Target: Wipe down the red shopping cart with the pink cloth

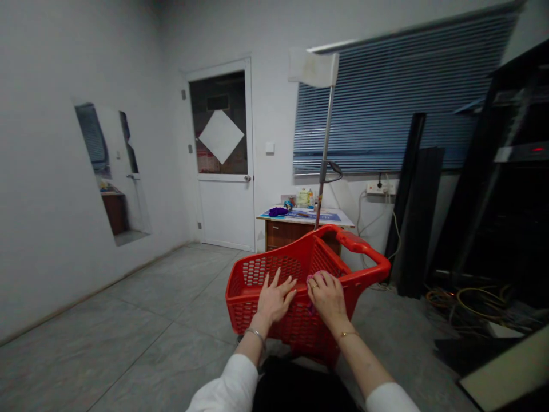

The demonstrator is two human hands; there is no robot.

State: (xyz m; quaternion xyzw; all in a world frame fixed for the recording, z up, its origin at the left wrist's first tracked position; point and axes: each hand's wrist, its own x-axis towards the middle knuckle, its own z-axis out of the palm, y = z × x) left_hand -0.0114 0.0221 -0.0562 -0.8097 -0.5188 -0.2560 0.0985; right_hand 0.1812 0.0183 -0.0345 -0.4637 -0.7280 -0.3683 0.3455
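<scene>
In front of me stands a red plastic shopping cart (257, 293) with a mesh-like basket and a handle at its right end. My left hand (275, 297) lies at the near rim of the basket, fingers spread and holding nothing. Closed around a pink cloth (309, 278), my right hand (326, 294) presses on the same rim farther right. Most of the cloth is hidden under the fingers; a bit of it shows below the rim. A metal pole (326, 131) with a white flag (315, 68) rises behind the basket.
Behind the cart is a wooden desk (283, 233) with a purple cloth (278, 212) and several small items. A white door (225, 212) is at the back, a mirror (114, 177) on the left wall. Loose cables (476, 303) and black panels (422, 223) are at the right.
</scene>
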